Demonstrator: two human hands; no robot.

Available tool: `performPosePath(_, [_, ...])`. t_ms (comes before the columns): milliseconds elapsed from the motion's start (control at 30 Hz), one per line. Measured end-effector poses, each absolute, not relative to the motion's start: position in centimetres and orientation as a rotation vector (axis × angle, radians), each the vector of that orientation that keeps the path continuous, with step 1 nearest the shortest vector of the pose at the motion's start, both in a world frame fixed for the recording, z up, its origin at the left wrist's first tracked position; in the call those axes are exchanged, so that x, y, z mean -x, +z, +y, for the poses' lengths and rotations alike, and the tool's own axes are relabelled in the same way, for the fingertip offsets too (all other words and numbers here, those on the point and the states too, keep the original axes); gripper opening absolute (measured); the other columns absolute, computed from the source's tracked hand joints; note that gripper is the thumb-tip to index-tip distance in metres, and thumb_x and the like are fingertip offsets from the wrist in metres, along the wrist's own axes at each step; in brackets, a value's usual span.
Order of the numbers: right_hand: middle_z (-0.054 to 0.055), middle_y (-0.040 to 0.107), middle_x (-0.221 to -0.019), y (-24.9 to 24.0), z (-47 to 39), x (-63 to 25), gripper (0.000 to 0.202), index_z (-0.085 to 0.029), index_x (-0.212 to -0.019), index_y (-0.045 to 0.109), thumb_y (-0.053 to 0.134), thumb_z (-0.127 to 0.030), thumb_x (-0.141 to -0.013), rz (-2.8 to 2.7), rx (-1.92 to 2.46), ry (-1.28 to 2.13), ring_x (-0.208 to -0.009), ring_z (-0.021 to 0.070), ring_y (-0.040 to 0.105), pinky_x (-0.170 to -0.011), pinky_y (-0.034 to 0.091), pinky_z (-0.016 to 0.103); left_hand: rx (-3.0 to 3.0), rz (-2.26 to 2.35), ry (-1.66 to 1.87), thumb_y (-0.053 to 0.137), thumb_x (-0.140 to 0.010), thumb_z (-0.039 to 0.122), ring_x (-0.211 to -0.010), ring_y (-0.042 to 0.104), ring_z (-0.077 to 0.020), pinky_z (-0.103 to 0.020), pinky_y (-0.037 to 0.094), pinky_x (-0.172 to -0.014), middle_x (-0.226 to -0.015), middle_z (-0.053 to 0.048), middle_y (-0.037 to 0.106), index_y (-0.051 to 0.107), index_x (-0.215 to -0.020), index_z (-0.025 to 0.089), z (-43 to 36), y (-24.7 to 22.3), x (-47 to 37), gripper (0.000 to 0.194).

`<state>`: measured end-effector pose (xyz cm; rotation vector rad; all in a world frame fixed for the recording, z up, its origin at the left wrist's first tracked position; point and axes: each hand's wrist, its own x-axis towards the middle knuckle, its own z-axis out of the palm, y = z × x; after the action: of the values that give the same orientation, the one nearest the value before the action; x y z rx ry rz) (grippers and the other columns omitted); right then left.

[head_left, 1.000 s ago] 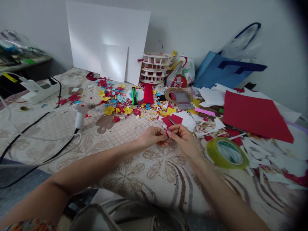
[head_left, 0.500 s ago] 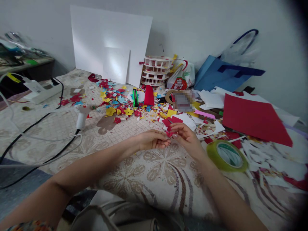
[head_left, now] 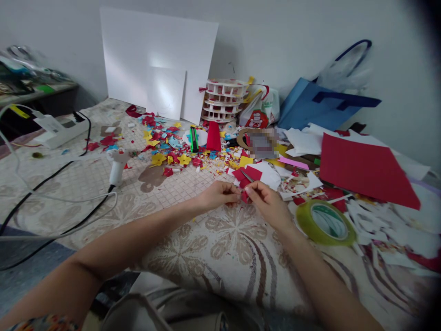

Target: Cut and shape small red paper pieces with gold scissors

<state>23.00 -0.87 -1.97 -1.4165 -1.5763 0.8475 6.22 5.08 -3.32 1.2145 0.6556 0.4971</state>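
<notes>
Both hands meet over the near middle of the patterned cloth. A small red piece [head_left: 245, 196] shows between their fingertips. My right hand [head_left: 267, 200] pinches it at its right side. My left hand [head_left: 222, 195] is closed at the left side of the piece, thumb against fingers; whatever it grips is too small to make out. Just beyond the fingers lie red paper scraps [head_left: 254, 173] with a thin metal-coloured tip [head_left: 246, 176] over them.
A tape roll [head_left: 325, 222] lies right of my right hand, near a red sheet [head_left: 365, 170]. A white glue gun [head_left: 117, 168] with a cable stands left. Behind are cut paper flowers [head_left: 184, 159], a round tiered white model [head_left: 225, 101] and a blue bag [head_left: 317, 108].
My left fingers have drawn together and moved slightly up and left. My right fingers have lowered a little around the red piece, and the metal-coloured tip shows more.
</notes>
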Motion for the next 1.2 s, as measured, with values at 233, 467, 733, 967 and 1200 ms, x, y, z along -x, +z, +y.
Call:
performPosePath(233, [0.008, 0.052, -0.112, -2.0, -0.8, -23.5, 0.018, -0.025, -0.098, 0.058, 0.056, -0.023, -0.081, -1.796, 1.170, 0.714, -0.108, 0.0215, 0.050, -0.085, 0.043, 0.035, -0.792, 0.683, 0.474, 0.074, -0.062, 0.017, -0.051, 0.053, -0.0047, -0.018, 0.041, -0.054, -0.061, -0.001, 0.061, 0.061, -0.068, 0.009, 4.9, -2.6, -6.1, 0.016])
performPosePath(467, [0.007, 0.061, -0.095, -2.1, -0.8, -23.2, 0.009, -0.024, -0.084, 0.063, 0.054, -0.025, -0.083, -1.777, 1.161, 0.560, -0.095, 0.0213, 0.056, -0.087, 0.042, 0.039, -0.756, 0.657, 0.436, 0.067, -0.070, 0.020, -0.051, 0.056, -0.0065, -0.019, 0.041, -0.051, -0.063, -0.002, 0.061, 0.061, -0.067, 0.010, 5.0, -2.7, -6.2, 0.012])
performPosePath(733, [0.005, 0.057, -0.094, -2.6, -0.9, -22.5, 0.009, -0.021, -0.080, 0.058, 0.057, -0.030, -0.081, -1.595, 1.187, 0.823, -0.088, 0.0179, 0.054, -0.079, 0.043, 0.032, -0.935, 0.615, 0.522, 0.073, -0.063, 0.030, -0.051, 0.052, -0.0047, -0.018, 0.040, -0.053, -0.063, 0.000, 0.059, 0.057, -0.069, 0.010, 4.6, -3.1, -6.3, 0.026])
performPosePath(967, [-0.001, 0.057, -0.071, -3.9, -0.6, -21.8, 0.018, -0.022, -0.080, 0.057, 0.061, -0.039, -0.077, -1.250, 1.235, 1.055, -0.065, 0.0147, 0.052, -0.064, 0.044, 0.028, -0.968, 0.623, 0.624, 0.073, -0.061, 0.038, -0.054, 0.052, -0.0056, -0.020, 0.040, -0.058, -0.063, 0.000, 0.059, 0.055, -0.069, 0.012, 3.9, -3.3, -6.6, 0.033])
performPosePath(1200, [0.000, 0.057, -0.072, -3.9, -0.6, -21.7, 0.017, -0.022, -0.079, 0.057, 0.064, -0.037, -0.074, -1.157, 1.232, 1.071, -0.066, 0.0146, 0.053, -0.066, 0.046, 0.029, -0.930, 0.610, 0.594, 0.076, -0.058, 0.038, -0.057, 0.053, -0.0063, -0.021, 0.041, -0.061, -0.064, -0.001, 0.061, 0.059, -0.071, 0.010, 3.9, -3.3, -6.6, 0.036])
